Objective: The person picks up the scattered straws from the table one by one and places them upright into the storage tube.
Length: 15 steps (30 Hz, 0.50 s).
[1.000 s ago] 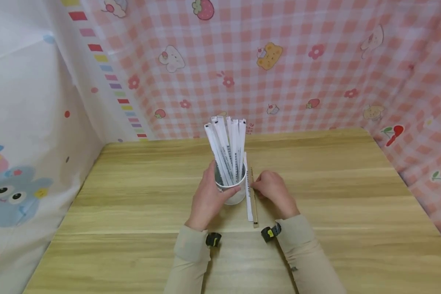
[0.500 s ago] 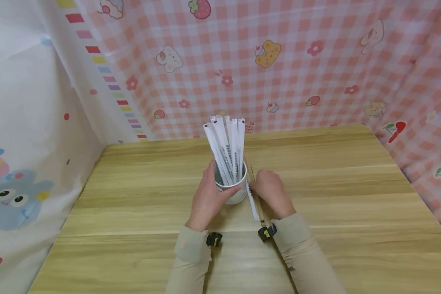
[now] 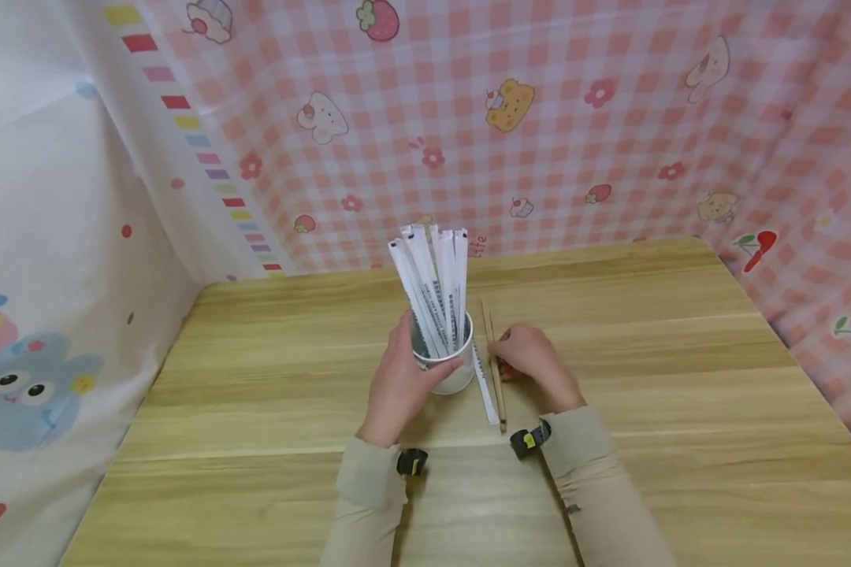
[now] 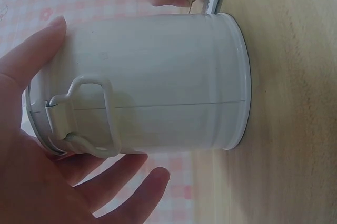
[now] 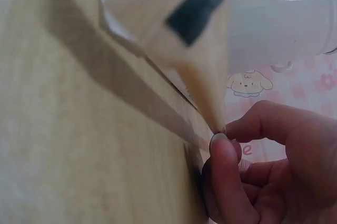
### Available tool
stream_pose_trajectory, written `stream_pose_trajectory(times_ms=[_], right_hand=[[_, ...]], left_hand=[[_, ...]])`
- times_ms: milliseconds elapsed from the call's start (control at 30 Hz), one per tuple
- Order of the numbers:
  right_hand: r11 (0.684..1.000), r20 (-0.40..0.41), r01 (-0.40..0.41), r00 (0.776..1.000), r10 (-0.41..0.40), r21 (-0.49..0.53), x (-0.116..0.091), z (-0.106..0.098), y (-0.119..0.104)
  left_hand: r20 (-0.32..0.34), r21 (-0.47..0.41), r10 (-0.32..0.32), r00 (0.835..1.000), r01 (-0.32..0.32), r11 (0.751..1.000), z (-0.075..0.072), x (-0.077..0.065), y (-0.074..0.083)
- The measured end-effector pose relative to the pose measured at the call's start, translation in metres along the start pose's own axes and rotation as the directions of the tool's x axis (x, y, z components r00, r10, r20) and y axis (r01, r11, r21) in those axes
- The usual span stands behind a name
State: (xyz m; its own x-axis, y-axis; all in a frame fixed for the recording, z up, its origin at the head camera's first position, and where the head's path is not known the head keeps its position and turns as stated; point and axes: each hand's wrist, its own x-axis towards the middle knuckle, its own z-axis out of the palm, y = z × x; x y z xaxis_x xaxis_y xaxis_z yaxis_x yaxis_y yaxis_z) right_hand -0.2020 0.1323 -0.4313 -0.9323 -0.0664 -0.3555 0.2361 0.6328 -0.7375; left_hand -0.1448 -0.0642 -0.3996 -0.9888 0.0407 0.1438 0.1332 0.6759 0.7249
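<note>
My left hand (image 3: 400, 386) holds a white metal pail (image 3: 457, 381) near its rim, thumb on one side and fingers on the other. Several long white paper-wrapped sticks (image 3: 417, 287) stand in the pail, leaning apart. A wire-like handle (image 4: 108, 105) shows on the pail's side in the left wrist view. My right hand (image 3: 533, 356) pinches a long, narrow brown paper-wrapped stick (image 3: 498, 386) between thumb and forefinger. The stick's near end carries a dark block mark (image 5: 196, 11). Beside the pail lies one white paper-wrapped stick (image 3: 486, 398), its upper part hidden behind the pail.
The wood-grain table (image 3: 255, 409) bears the pail and sticks. A pink checked cloth (image 3: 425, 118) hangs at the back and right, and a white printed cloth (image 3: 50, 236) hangs at the left. Each wrist wears a black strap device (image 3: 530, 439).
My right hand has moved slightly right with the brown wrapped stick, which now lies farther from the pail. The white wrapped stick beside the pail has become more slanted. My left hand stays put.
</note>
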Motion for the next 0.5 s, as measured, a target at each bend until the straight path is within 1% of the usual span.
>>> stream_pose_trajectory(times_ms=[133, 233, 333, 500], right_hand=[[1.0, 0.012, -0.001, 1.0, 0.001, 0.028, 0.001, -0.003, 0.002], [0.999, 0.0, 0.023, 1.0, -0.023, 0.033, 0.0, -0.009, 0.001], [0.997, -0.048, 0.072, 0.996, -0.071, 0.014, -0.003, -0.018, -0.002], [0.989, -0.129, 0.145, 0.981, -0.145, -0.009, -0.015, -0.035, -0.01]], left_hand=[[-0.001, -0.009, 0.004, 1.0, -0.004, 1.0, 0.0, 0.0, -0.001], [-0.003, -0.005, 0.003, 1.0, -0.003, 1.0, 0.0, 0.0, -0.001], [-0.006, 0.0, 0.002, 1.0, -0.002, 1.0, -0.001, 0.001, -0.001], [-0.004, -0.003, -0.003, 1.0, 0.003, 1.0, -0.001, 0.0, -0.001]])
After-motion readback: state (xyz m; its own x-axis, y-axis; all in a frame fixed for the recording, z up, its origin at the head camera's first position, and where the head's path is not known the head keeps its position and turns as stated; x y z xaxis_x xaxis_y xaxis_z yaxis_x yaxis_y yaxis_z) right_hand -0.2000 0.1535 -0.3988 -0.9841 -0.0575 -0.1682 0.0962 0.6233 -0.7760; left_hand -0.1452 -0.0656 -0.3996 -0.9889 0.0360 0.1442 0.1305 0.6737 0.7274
